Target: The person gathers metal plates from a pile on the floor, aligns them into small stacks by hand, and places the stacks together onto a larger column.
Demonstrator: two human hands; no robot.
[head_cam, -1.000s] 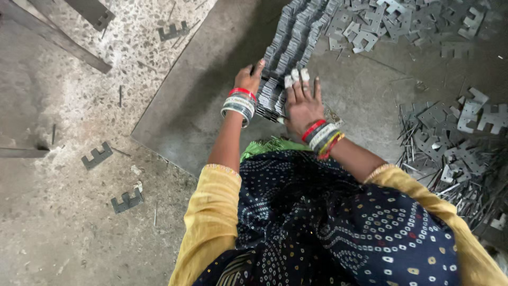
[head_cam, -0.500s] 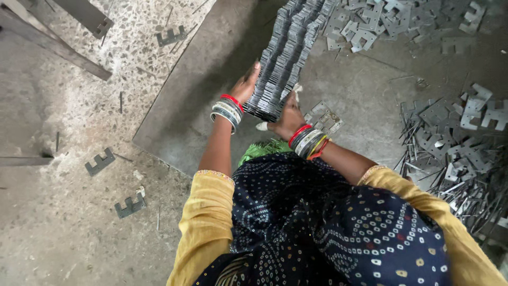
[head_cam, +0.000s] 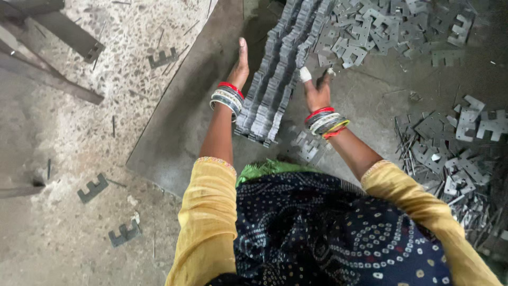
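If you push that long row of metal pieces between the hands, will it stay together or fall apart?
The row of metal pieces is many thin plates packed side by side, so it would probably bend and spill unless squeezed from both sides. That may be why the left hand and right hand flank it. It looks heavy, being metal, with sharp-looking edges.

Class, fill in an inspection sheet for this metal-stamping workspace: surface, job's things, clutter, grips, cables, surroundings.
Surface: dark metal sheet on a speckled floor.
Job's things: long row of stacked stamped plates, standing on edge.
Clutter: loose stamped plates at top right; scrap pile on the right; stray E-shaped pieces on the floor.
Grips: left hand flat against the row's side; right hand, with a bandaged fingertip, on the other side.
Cables: nothing seen.
Surroundings: steel bars at upper left.
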